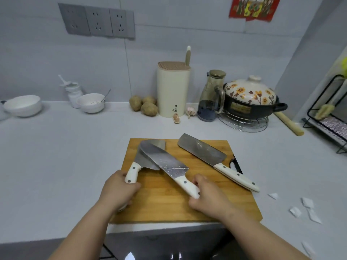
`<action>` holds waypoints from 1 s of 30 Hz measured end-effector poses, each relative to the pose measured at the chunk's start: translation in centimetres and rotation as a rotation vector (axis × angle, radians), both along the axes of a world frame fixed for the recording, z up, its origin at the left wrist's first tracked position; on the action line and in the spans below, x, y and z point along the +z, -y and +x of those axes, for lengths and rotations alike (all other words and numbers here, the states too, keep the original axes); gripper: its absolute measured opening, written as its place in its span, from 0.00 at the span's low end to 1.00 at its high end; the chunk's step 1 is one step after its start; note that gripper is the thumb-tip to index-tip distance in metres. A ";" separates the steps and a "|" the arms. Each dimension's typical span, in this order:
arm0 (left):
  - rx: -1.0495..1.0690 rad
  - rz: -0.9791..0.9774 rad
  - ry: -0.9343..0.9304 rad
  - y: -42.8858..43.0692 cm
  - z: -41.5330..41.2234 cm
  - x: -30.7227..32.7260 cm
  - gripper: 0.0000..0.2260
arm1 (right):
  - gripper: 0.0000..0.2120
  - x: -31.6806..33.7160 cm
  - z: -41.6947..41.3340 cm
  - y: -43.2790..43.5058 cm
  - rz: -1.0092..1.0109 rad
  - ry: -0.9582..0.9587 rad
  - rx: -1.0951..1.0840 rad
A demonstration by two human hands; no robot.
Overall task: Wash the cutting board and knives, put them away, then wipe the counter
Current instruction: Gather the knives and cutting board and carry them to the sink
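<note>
The cutting board point(169, 205) lies close to the front edge of the worktop point(56, 166), where both arms reach it easily, and all three knives rest flat on it, so the washing has apparently not begun. The left hand point(120, 190) is wrapped round the white handle of the left knife point(143, 160). The fingers point(201, 182) of the right hand point(208, 196) are curled over the handle end of the middle knife point(165, 162). Both blades point away from the body, probably for safety, and the middle blade lies across the left one, so they touch. It looks as if the two knives are being gathered by their handles to go to the sink together. The third knife point(204, 152) lies untouched toward the board's right edge, with its handle sticking out past that edge over the worktop. The knife block point(172, 91) stands at the back of the worktop by the wall, with one handle already in it, and is the likely place to put the knives away. Small white scraps point(308, 202) lie near the worktop's front right, which gives the final wipe something to clear.
</note>
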State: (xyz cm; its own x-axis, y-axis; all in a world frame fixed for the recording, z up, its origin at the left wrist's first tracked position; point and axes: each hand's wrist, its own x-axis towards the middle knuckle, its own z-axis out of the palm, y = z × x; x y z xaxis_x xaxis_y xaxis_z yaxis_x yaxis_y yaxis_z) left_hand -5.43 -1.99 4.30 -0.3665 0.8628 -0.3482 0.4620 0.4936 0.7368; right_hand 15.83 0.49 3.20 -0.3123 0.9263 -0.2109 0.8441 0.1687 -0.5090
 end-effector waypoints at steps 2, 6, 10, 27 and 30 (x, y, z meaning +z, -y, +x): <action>-0.021 0.019 0.020 -0.2 0.2 0.3 0.21 | 0.15 0.1 0.1 0.3 0.007 0.002 -0.034; -0.128 0.050 0.048 -1.1 1.3 1.2 0.21 | 0.19 0.9 1.4 0.7 -0.002 0.023 -0.172; -0.276 0.093 0.080 -2.0 4.2 1.8 0.21 | 0.17 1.3 4.2 2.2 0.025 0.006 -0.369; -0.946 0.214 0.138 7.2 27.0 1.5 0.15 | 0.12 1.8 23.0 26.7 0.120 -0.028 -1.261; -1.054 0.180 0.149 11.9 31.8 1.6 0.15 | 0.12 1.9 25.8 33.2 0.117 -0.051 -1.379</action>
